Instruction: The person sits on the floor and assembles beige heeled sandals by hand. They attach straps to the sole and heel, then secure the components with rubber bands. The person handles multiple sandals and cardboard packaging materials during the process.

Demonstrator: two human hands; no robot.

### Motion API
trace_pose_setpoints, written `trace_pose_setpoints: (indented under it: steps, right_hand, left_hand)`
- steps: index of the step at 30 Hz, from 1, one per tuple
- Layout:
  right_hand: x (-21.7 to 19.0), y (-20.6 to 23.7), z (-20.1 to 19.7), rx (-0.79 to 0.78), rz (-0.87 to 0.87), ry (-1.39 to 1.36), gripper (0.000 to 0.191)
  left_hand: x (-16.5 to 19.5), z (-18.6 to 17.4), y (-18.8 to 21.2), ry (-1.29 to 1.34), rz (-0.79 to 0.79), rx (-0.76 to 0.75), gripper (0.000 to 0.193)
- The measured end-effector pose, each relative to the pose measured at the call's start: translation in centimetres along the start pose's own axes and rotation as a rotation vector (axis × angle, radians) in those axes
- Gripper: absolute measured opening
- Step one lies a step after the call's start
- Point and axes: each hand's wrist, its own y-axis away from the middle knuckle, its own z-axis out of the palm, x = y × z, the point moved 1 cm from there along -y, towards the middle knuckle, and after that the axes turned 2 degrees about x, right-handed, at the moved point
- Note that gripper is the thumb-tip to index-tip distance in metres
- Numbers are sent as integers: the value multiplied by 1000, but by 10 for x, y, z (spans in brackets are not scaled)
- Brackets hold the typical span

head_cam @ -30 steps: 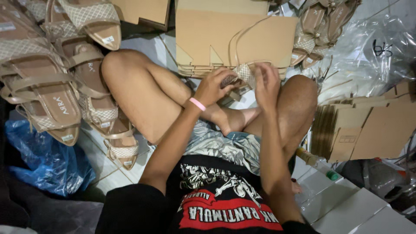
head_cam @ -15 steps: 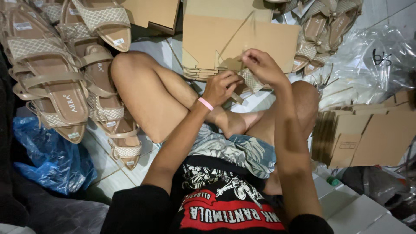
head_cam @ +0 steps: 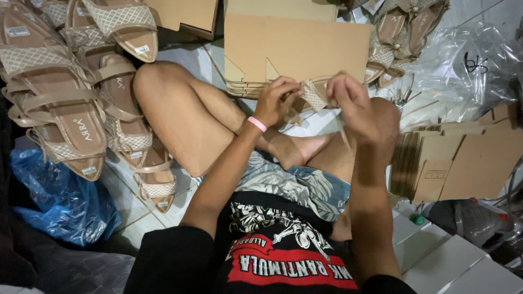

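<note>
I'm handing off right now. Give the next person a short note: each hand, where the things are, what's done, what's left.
Left hand and right hand: both pinch one beige woven sandal, held above the crossed legs.
Flat cardboard box blanks lie just beyond the hands; another stack stands to the right.
More sandals are piled on the left.
Done: one sandal picked up.
Left: no box folded up, no sandal inside one.

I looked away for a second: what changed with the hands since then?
Both hands rose from the lap: left hand and right hand now pull the beige woven sandal strap between them. Flat brown cardboard stack and tan sandals stayed put.
</note>
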Motion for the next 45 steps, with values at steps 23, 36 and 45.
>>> trace_pose_setpoints:
  steps: [23, 36, 45]
  right_hand:
    - [57, 13, 13, 271, -250, 770, 12]
    - [42, 132, -18, -295, 101, 532, 18]
    - [0, 154, -24, -164, 261, 796, 22]
  left_hand:
    - [-12, 1, -15, 137, -65, -74, 13]
    - [-29, 1, -26, 221, -221, -137, 17]
    - [-33, -6, -31, 210, -249, -179, 15]
